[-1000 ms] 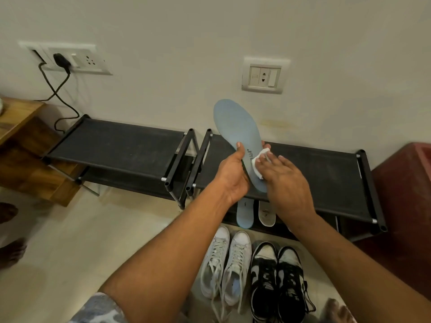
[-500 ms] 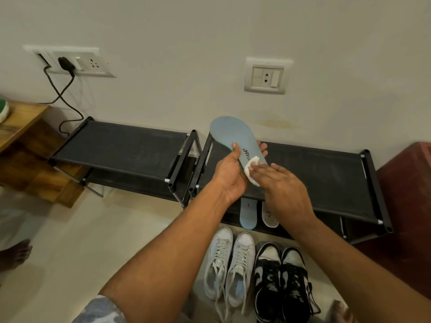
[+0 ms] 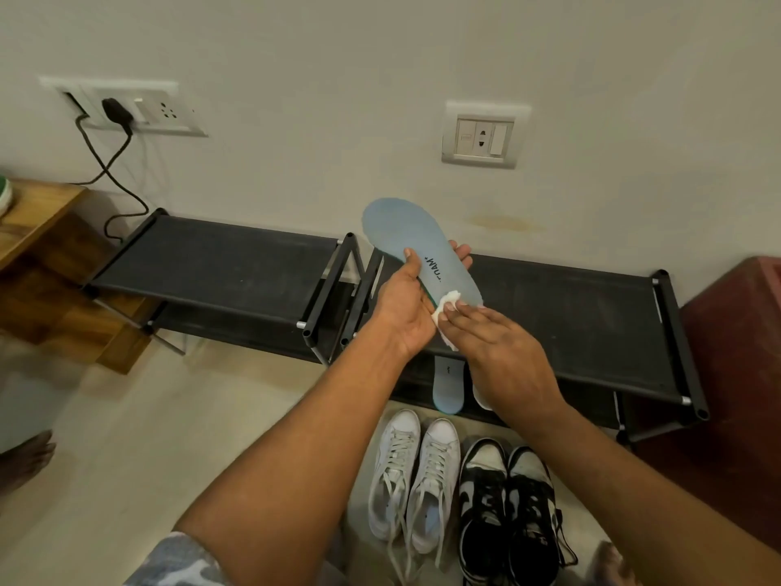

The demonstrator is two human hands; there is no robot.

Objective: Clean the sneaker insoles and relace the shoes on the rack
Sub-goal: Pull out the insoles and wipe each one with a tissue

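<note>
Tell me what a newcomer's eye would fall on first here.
The pale blue insole held up mid-frame in front of the black rack: the left hand grips it while the right hand presses a white wipe onto it. Next, two pairs on the floor below: white sneakers beside black-and-white sneakers.

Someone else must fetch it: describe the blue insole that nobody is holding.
Start at the black shoe rack against the wall, right-hand section. Beneath its top shelf, just beyond the white sneakers, lies the blue insole; its neighbour is a white insole.
</note>
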